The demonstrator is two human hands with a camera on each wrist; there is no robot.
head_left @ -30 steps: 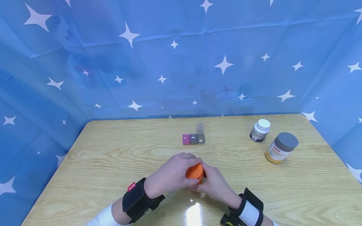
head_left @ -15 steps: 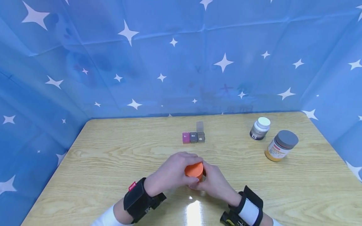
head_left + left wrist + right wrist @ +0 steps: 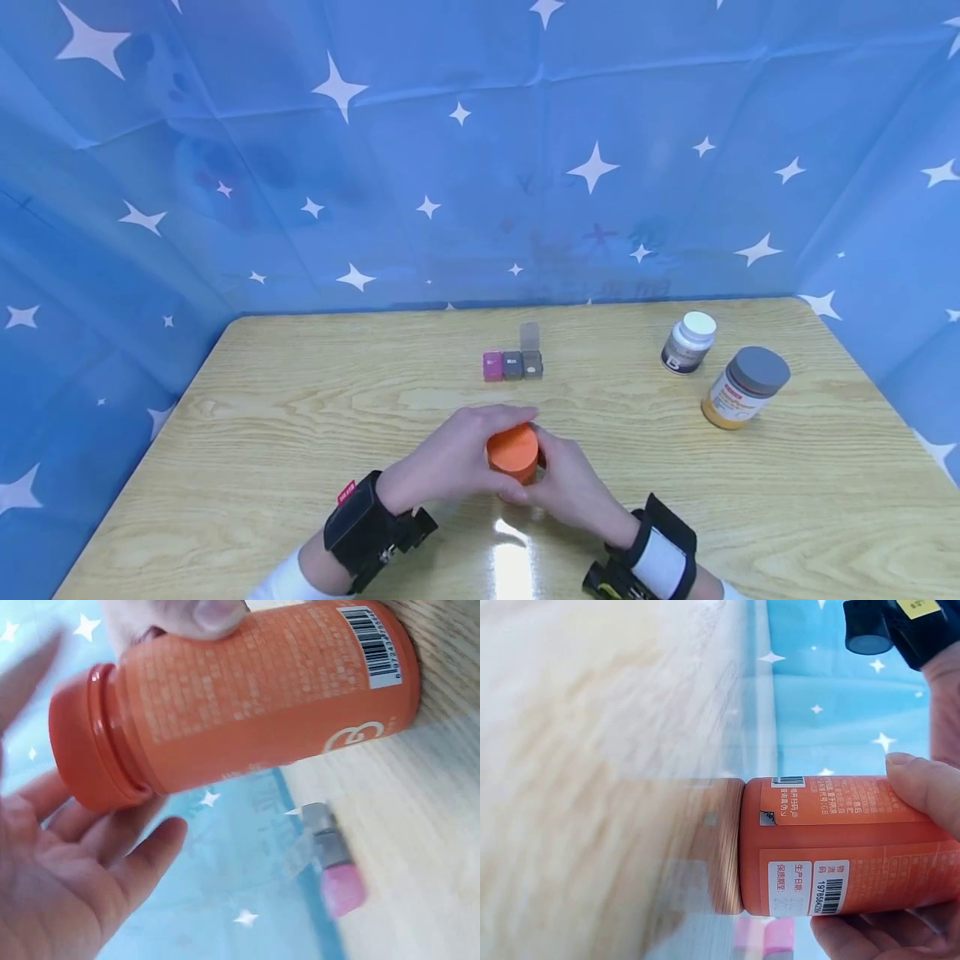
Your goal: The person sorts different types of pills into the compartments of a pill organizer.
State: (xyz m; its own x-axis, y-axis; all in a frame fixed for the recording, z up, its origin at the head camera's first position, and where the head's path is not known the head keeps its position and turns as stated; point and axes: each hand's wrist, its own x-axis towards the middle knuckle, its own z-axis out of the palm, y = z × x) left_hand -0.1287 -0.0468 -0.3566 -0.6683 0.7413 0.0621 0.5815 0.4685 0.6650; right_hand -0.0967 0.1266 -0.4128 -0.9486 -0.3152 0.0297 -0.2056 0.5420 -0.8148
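Note:
An orange bottle point(image 3: 262, 697) with printed labels and a barcode stands upright on the wooden table, its screw cap point(image 3: 513, 450) facing up. My right hand point(image 3: 576, 490) grips the bottle's body, with thumb and fingers on opposite sides in the right wrist view. Around the cap, my left hand point(image 3: 459, 454) has its fingers and thumb spread wide. The left wrist view shows a gap between the blurred thumb and the cap, with the fingers point(image 3: 135, 859) close beside its other side. The cap sits on the bottle's neck.
Beyond the hands lies a small pill organizer point(image 3: 512, 366) with one pink and two grey compartments, one grey lid raised. At the right stand a white-capped bottle point(image 3: 687, 343) and a grey-lidded jar point(image 3: 746, 388). A blue star-patterned curtain point(image 3: 480, 167) borders the wooden table point(image 3: 315, 375).
The left hand's fingers and thumb have spread away from the cap, showing more of it. The right hand keeps its grip on the bottle, and the other things stay put.

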